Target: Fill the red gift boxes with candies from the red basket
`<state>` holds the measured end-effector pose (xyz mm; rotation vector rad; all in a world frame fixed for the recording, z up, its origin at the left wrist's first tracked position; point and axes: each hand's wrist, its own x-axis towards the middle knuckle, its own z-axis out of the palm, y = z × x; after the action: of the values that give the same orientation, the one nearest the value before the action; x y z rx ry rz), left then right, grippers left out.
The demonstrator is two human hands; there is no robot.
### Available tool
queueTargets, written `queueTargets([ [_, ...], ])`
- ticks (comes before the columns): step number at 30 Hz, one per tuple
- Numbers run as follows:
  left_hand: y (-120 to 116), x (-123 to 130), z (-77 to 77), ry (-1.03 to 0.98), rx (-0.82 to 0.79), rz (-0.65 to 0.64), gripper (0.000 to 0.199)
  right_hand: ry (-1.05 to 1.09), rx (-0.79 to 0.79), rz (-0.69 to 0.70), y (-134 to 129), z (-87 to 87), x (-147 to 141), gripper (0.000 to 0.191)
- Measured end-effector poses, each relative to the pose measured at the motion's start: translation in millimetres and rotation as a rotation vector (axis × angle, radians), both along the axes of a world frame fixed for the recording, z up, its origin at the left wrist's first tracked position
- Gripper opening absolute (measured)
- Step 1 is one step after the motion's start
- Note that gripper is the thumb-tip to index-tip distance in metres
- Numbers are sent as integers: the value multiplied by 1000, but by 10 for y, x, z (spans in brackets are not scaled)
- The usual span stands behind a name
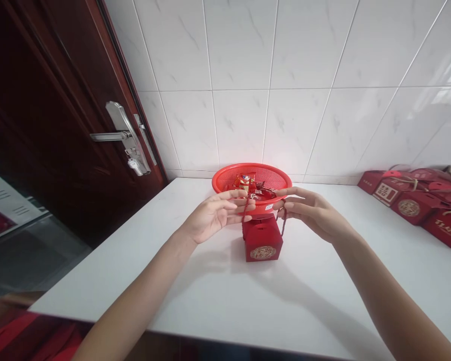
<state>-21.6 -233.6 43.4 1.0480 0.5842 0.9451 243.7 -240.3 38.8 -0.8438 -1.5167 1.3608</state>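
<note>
A small red gift box (263,238) with a round gold emblem on its front sits upright on the white table. Twisted dark red cord handles (284,223) rise from its two sides. My left hand (214,214) is left of the box, palm turned inward, fingers stretched and apart; one cord runs across them near the tips. On the other side, my right hand (311,209) has its fingers extended and spread, with the other cord against the thumb and fingers. Whether either hand pinches its cord is hard to see. Behind the box stands a red plastic basket (220,178).
Wrapped sweets (244,183) lie inside the basket. Several more red gift boxes (409,205) are grouped at the table's right end. White wall tiles (240,125) rise behind the white table (195,301). A dark wooden door (60,100) stands at the left.
</note>
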Motion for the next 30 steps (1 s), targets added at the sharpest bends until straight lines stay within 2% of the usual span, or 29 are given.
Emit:
queueTargets([
  [5,-75,295,149,66,40,-30,38,-93,50,6,-44,135,-175,37],
  [8,-120,432,206,111,64,-34,42,-121,58,-41,-91,187,-260,40],
  [11,-135,520,228,126,93,-27,39,-133,57,-134,-122,188,-310,37],
  [14,-109,570,209,129,94,-44,35,-149,63,-166,-126,142,-317,33],
  [17,-61,585,132,182,172,-23,36,-69,40,-221,-113,96,-293,34],
  [21,-16,563,-76,398,464,151,45,93,-41,-289,-97,94,-255,34],
  [25,-21,555,-307,562,716,217,52,169,-99,-226,-101,107,-253,33],
  [30,7,576,-482,671,793,315,54,213,-135,-155,-103,80,-244,28],
])
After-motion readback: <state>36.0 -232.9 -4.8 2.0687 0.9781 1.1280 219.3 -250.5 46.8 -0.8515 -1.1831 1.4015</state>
